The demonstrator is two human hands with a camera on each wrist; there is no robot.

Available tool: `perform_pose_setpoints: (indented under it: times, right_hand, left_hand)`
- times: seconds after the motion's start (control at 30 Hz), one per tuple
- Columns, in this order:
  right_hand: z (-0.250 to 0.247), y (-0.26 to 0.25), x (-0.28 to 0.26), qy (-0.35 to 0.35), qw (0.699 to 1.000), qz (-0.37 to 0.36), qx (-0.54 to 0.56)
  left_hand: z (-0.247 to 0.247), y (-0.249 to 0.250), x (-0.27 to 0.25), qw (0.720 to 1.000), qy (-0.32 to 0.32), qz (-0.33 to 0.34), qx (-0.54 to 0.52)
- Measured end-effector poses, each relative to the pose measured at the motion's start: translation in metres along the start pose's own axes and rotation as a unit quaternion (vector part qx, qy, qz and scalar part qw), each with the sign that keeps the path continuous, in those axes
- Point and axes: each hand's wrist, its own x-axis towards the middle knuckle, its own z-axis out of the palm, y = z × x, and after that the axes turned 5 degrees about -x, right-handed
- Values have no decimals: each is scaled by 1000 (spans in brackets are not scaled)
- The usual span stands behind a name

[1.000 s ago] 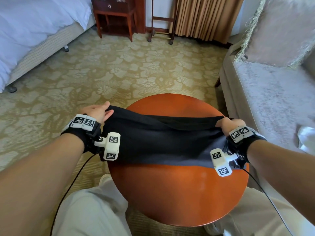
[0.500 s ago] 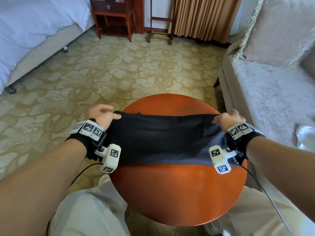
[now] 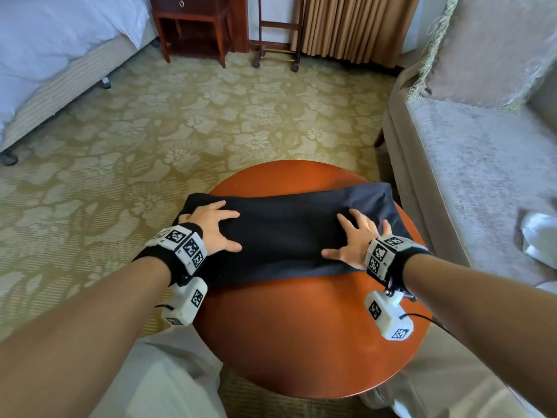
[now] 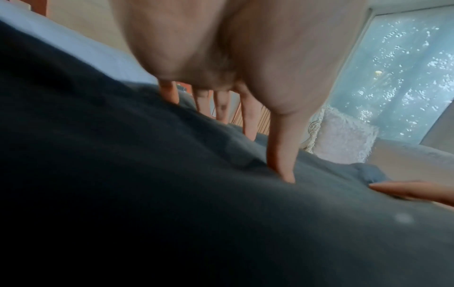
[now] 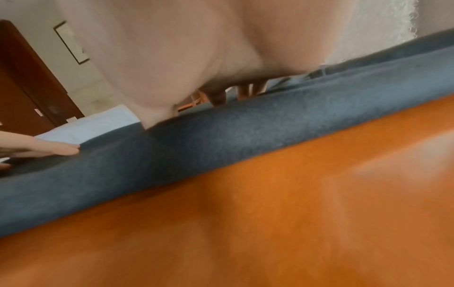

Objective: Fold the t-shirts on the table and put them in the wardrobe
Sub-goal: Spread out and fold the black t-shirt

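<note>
Tabletop (image 3: 301, 342): round, reddish wood, its near half bare.
Left hand (image 3: 212, 229): palm down, fingers spread straight, pressing flat on the left end of the t-shirt; it grips nothing.
Right hand (image 3: 357, 238): likewise flat, fingers splayed, resting on the right part of the garment.
T-shirt (image 3: 289, 233): dark, folded into a wide band lying across the far half of the tabletop, left end overhanging the rim.
Sofa (image 3: 482, 176): pale grey, right of the table.
Bed (image 3: 45, 70): white, far left.
</note>
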Motion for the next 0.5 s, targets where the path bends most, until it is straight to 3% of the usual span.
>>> perform_pose_setpoints:
  times: [0.13, 0.27, 0.33, 0.5]
  right_hand:
    - [-12, -6, 11, 83, 995, 58, -7]
    - [-26, -32, -3, 162, 978, 87, 94]
    - [-25, -50, -18, 154, 981, 38, 113]
    - [2, -73, -54, 40, 994, -47, 89]
  left_hand:
    - [-5, -1, -8, 999, -24, -28, 29]
    - [-13, 2, -20, 997, -28, -68, -7]
    - [-15, 3, -30, 995, -23, -93, -16]
    - [1, 1, -61, 993, 15, -116, 15]
